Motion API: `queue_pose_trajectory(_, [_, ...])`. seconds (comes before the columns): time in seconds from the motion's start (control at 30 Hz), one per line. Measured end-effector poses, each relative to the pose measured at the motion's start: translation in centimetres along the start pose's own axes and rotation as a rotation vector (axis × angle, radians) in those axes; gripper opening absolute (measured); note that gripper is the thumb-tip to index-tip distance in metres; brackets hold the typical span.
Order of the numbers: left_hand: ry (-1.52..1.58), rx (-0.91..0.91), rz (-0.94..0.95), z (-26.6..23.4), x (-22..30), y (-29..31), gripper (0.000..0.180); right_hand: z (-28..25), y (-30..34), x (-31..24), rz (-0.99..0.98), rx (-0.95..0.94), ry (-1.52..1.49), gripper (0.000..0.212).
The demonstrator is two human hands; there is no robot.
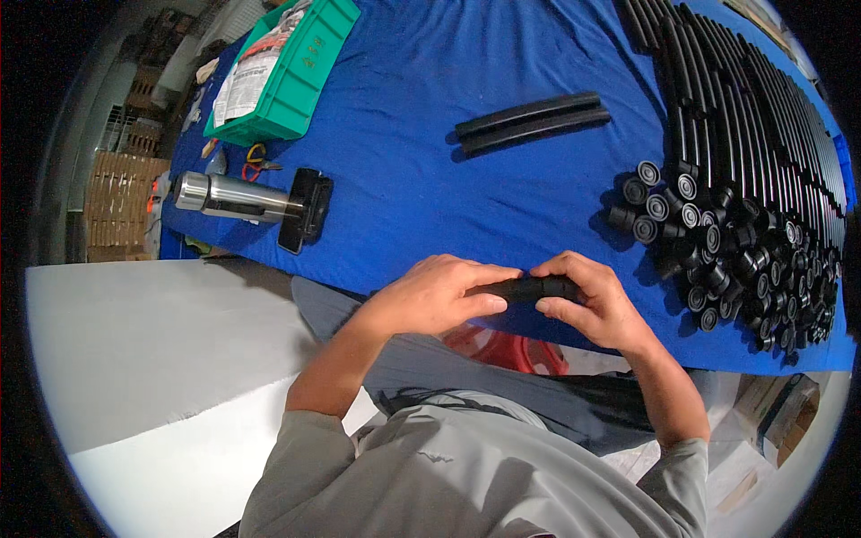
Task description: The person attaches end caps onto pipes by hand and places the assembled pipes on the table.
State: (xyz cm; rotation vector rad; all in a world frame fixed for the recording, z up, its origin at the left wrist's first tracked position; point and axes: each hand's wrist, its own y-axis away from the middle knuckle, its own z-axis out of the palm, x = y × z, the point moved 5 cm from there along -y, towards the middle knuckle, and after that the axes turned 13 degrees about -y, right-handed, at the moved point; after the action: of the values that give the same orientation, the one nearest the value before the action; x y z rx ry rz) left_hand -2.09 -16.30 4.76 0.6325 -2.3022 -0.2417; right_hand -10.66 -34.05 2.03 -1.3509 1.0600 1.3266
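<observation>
Close to the table's near edge, my left hand (438, 294) is closed around a black tube (502, 290). My right hand (596, 298) grips a black cap (558, 287) at the tube's right end, thumb below and fingers above. Cap and tube meet between the hands; how deeply they fit together is hidden. Farther out, two black tubes (534, 123) lie side by side on the blue cloth (395, 117). To the right of my right hand spreads a heap of round black caps (708, 238).
Long rows of black tubes (744, 117) cover the far right. At left stand a green bin (300, 85) with newspaper in it, a steel flask (242, 197) lying down, a black stand (307, 211) and orange-handled scissors (254, 166). A red stool (507, 348) shows below the table edge.
</observation>
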Motion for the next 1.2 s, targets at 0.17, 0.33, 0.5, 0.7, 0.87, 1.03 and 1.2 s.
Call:
queue_pose_trajectory(0.17, [0.042, -0.037, 0.019, -0.4, 0.6, -0.6, 0.045, -1.1, -0.1, -0.6, -0.127, 0.052, -0.021, 0.035])
queue_pose_trajectory(0.33, [0.228, -0.108, 0.002, 0.5, 0.4, -0.6, 0.044, -1.5, -0.3, -1.1, -0.174, 0.081, -0.072, 0.031])
queue_pose_trajectory(0.5, [0.418, -0.158, -0.026, 0.1, 0.6, -0.8, 0.043, -1.4, -0.2, -1.5, -0.174, 0.097, 0.010, 0.028])
queue_pose_trajectory(0.7, [-0.067, 0.326, 0.139, -4.1, 2.7, -0.9, 0.042, -1.7, 0.1, -0.8, -0.180, 0.237, -0.066, 0.027])
queue_pose_trajectory(0.87, [0.387, 0.099, 0.022, 0.5, 1.4, 0.7, 0.048, -4.1, 0.1, 1.8, -0.038, 0.607, -0.738, 0.027])
queue_pose_trajectory(1.03, [1.550, 0.306, 0.211, 3.4, -2.1, -4.5, 0.056, -1.8, -0.1, 3.9, 0.085, 0.545, -0.928, 0.028])
queue_pose_trajectory(1.2, [1.634, 0.395, 0.408, 3.8, -4.8, -5.7, 0.031, -1.9, -0.5, 3.1, -0.032, 0.451, -0.360, 0.033])
